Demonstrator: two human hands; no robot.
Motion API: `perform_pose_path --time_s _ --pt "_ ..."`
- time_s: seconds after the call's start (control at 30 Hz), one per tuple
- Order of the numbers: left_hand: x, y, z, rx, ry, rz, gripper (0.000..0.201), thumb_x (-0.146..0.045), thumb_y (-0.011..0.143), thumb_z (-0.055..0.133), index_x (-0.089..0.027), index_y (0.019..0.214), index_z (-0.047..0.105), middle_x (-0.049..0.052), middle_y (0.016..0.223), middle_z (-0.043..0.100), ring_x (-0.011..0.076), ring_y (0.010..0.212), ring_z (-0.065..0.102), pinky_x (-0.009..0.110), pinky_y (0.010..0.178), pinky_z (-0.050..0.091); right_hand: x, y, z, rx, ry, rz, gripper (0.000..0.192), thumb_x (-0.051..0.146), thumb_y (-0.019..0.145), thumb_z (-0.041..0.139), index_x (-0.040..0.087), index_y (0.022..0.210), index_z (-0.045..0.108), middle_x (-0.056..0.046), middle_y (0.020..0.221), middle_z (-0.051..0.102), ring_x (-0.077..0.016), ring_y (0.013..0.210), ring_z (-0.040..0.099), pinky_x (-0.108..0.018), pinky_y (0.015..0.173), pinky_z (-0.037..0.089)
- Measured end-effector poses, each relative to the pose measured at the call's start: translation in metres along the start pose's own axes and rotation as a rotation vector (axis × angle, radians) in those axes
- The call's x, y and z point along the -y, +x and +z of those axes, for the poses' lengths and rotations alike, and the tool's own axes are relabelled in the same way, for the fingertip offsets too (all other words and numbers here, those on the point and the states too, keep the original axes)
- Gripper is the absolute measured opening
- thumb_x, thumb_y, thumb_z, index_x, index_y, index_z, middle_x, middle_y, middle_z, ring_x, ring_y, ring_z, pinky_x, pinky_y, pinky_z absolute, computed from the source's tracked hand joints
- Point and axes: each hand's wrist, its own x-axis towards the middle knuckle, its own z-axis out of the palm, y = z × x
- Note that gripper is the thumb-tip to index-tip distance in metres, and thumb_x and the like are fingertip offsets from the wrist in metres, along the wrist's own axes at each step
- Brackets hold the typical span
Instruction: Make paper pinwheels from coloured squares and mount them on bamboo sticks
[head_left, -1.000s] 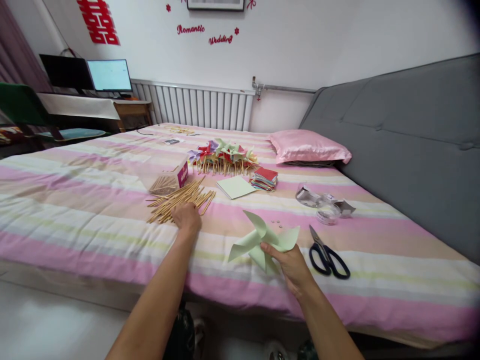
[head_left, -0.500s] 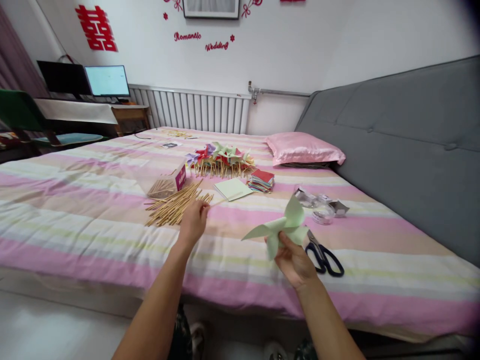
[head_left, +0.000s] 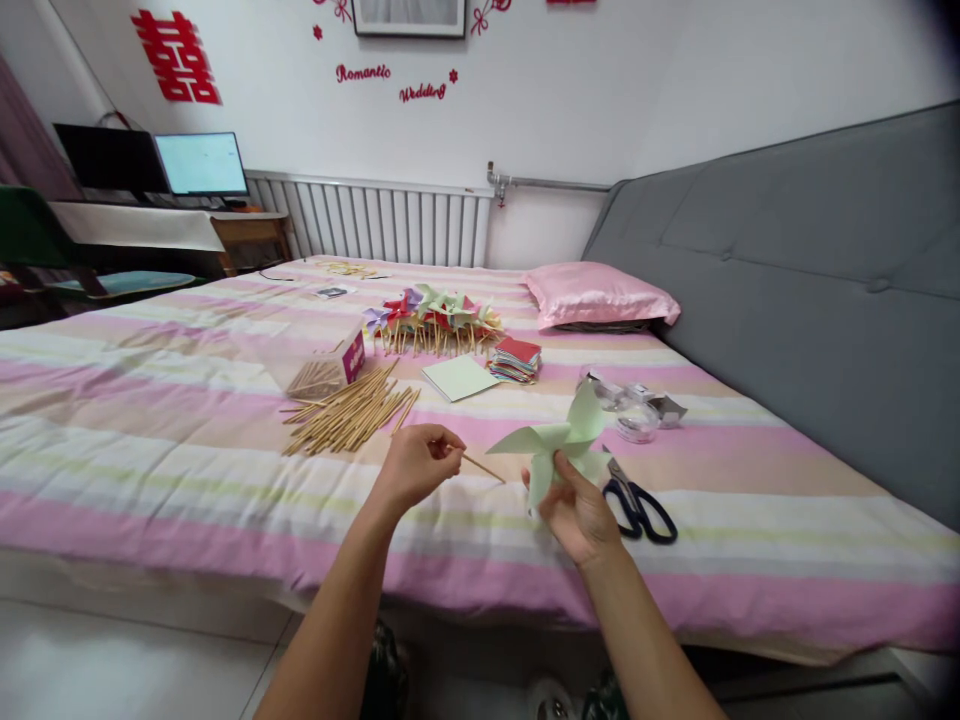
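My left hand (head_left: pixel 415 466) pinches a thin wooden stick (head_left: pixel 480 466) whose free end points right toward the pinwheel. My right hand (head_left: pixel 576 514) holds a pale green paper pinwheel (head_left: pixel 564 440) by its centre, above the striped bedspread (head_left: pixel 187 440). The two hands are close together over the near part of the bed. A loose pile of wooden sticks (head_left: pixel 349 412) lies just beyond my left hand.
Black scissors (head_left: pixel 637 502) lie right of my right hand. Farther back are a stick box (head_left: pixel 328 370), a green paper sheet (head_left: pixel 459 377), a stack of coloured paper squares (head_left: pixel 514 358), finished pinwheels (head_left: pixel 431 318), clear plastic packets (head_left: pixel 630 405), a pink pillow (head_left: pixel 596 295) and a grey headboard (head_left: pixel 787 290).
My left hand lifted one stick from the pile and carried it right toward the pinwheel. My right hand raised the pinwheel off the bed and turned it upright.
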Motion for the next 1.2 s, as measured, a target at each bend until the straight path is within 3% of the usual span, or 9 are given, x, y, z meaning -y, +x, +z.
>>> perform_pose_path --time_s 0.27,0.43,0.6,0.67,0.77,0.83,0.97,1.13,1.2 --pt "0.008 0.011 0.055 0.066 -0.195 0.009 0.018 -0.029 0.071 0.061 -0.012 0.072 0.066 0.007 0.065 0.068 0.0175 0.063 0.066 0.027 0.060 0.052 0.004 0.001 0.000 0.020 -0.014 -0.013 0.022 0.013 0.063 0.077 0.023 0.081 0.068 0.005 0.076 0.073 -0.0108 0.070 0.069 -0.018 0.060 0.057" --pt "0.016 0.022 0.071 -0.016 -0.158 0.067 0.020 -0.031 0.076 0.058 -0.014 0.073 0.067 0.008 0.079 0.068 0.0173 0.072 0.063 0.025 0.060 0.047 0.011 -0.001 0.000 0.044 -0.023 -0.082 0.025 0.015 0.061 0.079 0.024 0.082 0.069 0.006 0.076 0.072 -0.0110 0.069 0.068 -0.024 0.074 0.057" --pt "0.007 0.018 0.062 0.017 -0.123 0.136 0.028 -0.036 0.085 0.046 -0.016 0.080 0.066 0.002 0.068 0.064 0.0131 0.065 0.057 0.024 0.063 0.042 0.018 -0.005 -0.004 0.076 -0.139 -0.152 0.032 0.019 0.053 0.084 0.025 0.081 0.069 0.005 0.079 0.072 -0.0140 0.075 0.066 -0.029 0.077 0.055" --pt "0.002 0.013 0.054 0.055 -0.115 0.146 0.033 -0.039 0.087 0.043 -0.016 0.087 0.066 -0.002 0.057 0.058 0.0112 0.054 0.051 0.023 0.057 0.040 0.019 -0.008 -0.007 0.127 -0.243 -0.165 0.032 0.022 0.052 0.085 0.024 0.080 0.069 0.003 0.080 0.072 -0.0160 0.078 0.066 -0.029 0.074 0.054" --pt "-0.003 0.007 0.042 0.127 -0.056 0.173 0.037 -0.041 0.087 0.042 -0.015 0.096 0.067 -0.002 0.060 0.057 0.0106 0.053 0.048 0.022 0.053 0.036 0.021 -0.012 -0.009 0.232 -0.451 -0.239 0.031 0.024 0.054 0.084 0.022 0.080 0.069 0.001 0.080 0.071 -0.0177 0.079 0.064 -0.030 0.073 0.052" --pt "-0.004 0.004 0.033 0.183 -0.028 0.198 0.037 -0.040 0.086 0.045 -0.013 0.095 0.069 0.000 0.063 0.058 0.0109 0.057 0.047 0.022 0.054 0.034 0.023 -0.014 -0.009 0.306 -0.662 -0.359 0.023 0.023 0.060 0.080 0.021 0.080 0.069 0.000 0.081 0.070 -0.0175 0.078 0.062 -0.030 0.073 0.051" --pt "0.000 0.003 0.016 0.313 -0.017 0.165 0.036 -0.038 0.083 0.048 -0.011 0.073 0.069 0.003 0.067 0.063 0.0095 0.053 0.042 0.022 0.051 0.031 0.029 -0.012 -0.008 0.501 -1.159 -0.670 0.002 0.023 0.074 0.069 0.024 0.073 0.069 -0.001 0.074 0.066 -0.0181 0.073 0.058 -0.032 0.070 0.046" --pt "0.015 0.004 0.002 0.318 -0.038 0.091 0.029 -0.034 0.081 0.052 -0.012 0.097 0.063 0.006 0.074 0.069 0.0103 0.055 0.048 0.022 0.052 0.037 0.027 -0.008 -0.010 0.656 -1.615 -1.014 0.010 0.021 0.081 0.061 0.024 0.083 0.069 -0.002 0.078 0.069 -0.0198 0.080 0.057 -0.036 0.078 0.039" --pt "0.020 0.004 0.000 0.316 -0.071 0.083 0.026 -0.033 0.079 0.054 -0.012 0.091 0.062 0.006 0.072 0.068 0.0114 0.058 0.052 0.023 0.055 0.040 0.023 -0.009 -0.009 0.641 -1.685 -1.123 0.012 0.019 0.083 0.058 0.023 0.084 0.069 -0.003 0.080 0.069 -0.0194 0.082 0.057 -0.036 0.080 0.037"
